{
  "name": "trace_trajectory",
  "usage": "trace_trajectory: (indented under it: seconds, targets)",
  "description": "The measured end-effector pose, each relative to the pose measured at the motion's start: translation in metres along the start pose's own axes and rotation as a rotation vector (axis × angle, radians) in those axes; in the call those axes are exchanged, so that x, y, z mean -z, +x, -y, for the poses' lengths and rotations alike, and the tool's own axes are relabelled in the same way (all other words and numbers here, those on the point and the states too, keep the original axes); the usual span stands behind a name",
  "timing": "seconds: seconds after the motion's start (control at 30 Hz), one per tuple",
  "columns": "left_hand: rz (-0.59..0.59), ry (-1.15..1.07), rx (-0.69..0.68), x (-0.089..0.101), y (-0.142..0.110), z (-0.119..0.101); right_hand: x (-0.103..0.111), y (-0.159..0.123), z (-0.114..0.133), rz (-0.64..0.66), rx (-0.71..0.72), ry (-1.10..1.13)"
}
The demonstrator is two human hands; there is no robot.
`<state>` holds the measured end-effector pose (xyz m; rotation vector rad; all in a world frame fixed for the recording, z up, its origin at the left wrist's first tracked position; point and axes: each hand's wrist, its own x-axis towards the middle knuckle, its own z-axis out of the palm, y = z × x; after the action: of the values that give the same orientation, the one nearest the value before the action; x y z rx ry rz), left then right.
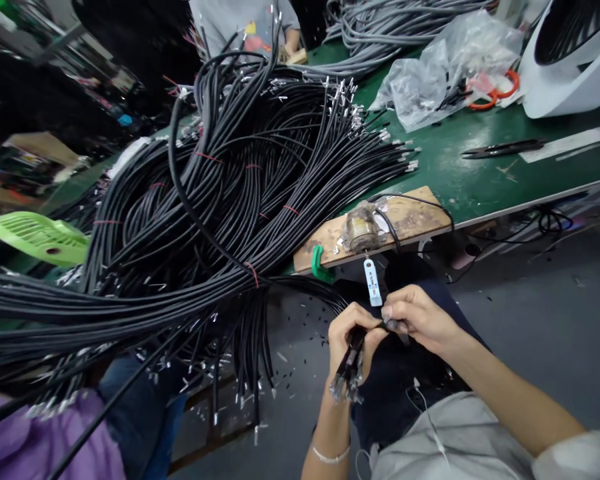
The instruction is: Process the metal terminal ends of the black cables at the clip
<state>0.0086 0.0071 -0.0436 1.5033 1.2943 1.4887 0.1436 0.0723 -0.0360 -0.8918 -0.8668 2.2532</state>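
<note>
My left hand (pixel 353 337) is closed around a small bunch of black cables (pixel 349 373), whose stripped, silvery ends fan out below the fist. Beside it, my right hand (pixel 420 317) is closed, thumb and fingers pinching a dark cable end (pixel 394 325) that sticks out by the left thumb. Just above both hands, a light-blue clip-like piece (pixel 373 283) hangs from the shaft of a small round motor (pixel 362 228). That motor sits on a wooden board (pixel 410 217) at the table edge. The cables run left from my hand into a large tied bundle (pixel 230 280).
On the green table (pixel 445 160) lie a heap of black cables, a plastic bag (pixel 430 80), orange-handled scissors (pixel 495 93), dark snips (pixel 505 148) and a white fan-like housing (pixel 570 73). A green clamp (pixel 321 263) grips the board. Co-workers sit opposite and at left.
</note>
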Motion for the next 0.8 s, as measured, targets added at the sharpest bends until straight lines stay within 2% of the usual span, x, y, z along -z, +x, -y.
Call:
trace_trajectory:
  seconds: [0.17, 0.23, 0.37, 0.47, 0.63, 0.8]
  targets:
    - [-0.045, -0.131, 0.033, -0.001, -0.004, 0.001, 0.002, 0.017, 0.028, -0.139, 0.197, -0.112]
    - [-0.079, -0.208, 0.034, -0.002, -0.005, 0.001, -0.004, 0.023, 0.034, -0.117, 0.24, -0.163]
    - [-0.185, -0.27, 0.02, -0.007, -0.004, 0.004, -0.016, 0.028, 0.033, 0.011, 0.203, -0.051]
    - [-0.239, -0.21, 0.033, -0.011, -0.002, 0.006, -0.018, 0.03, 0.025, 0.04, 0.198, 0.097]
    - [-0.201, -0.105, 0.075, -0.013, 0.001, 0.006, -0.016, 0.032, 0.014, 0.044, 0.207, 0.228]
    - [-0.161, -0.083, 0.124, -0.013, 0.002, 0.002, -0.01, 0.032, 0.005, 0.152, 0.114, 0.327]
